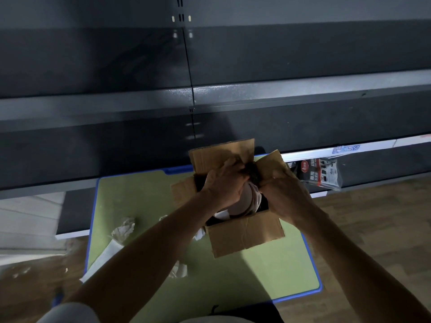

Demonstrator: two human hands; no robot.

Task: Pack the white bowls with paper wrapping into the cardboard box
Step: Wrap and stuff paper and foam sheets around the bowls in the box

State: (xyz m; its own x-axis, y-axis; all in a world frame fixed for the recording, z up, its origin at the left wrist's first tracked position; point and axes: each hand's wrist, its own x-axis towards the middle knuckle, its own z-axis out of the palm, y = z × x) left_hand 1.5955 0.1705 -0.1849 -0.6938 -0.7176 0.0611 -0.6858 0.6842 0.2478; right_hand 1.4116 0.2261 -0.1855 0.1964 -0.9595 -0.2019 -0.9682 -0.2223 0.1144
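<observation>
An open cardboard box (245, 236) stands on a green mat (144, 199) with a blue edge. Inside it, a white bowl (245, 201) with white paper around it shows between my hands. My left hand (224, 183) reaches into the box from the left, its fingers curled over the top of the bowl and paper. My right hand (283, 191) grips at the box's right side, by the right flap (270, 163); what its fingers hold is hidden. The far flap (221, 155) stands up behind both hands.
Crumpled white paper (123, 227) and a flat sheet (105, 255) lie on the mat to the left, another scrap (179, 270) near my left forearm. Dark metal shelving (210, 94) rises behind. A packaged item (321, 173) hangs at the right. Wood floor (373, 217) lies to the right.
</observation>
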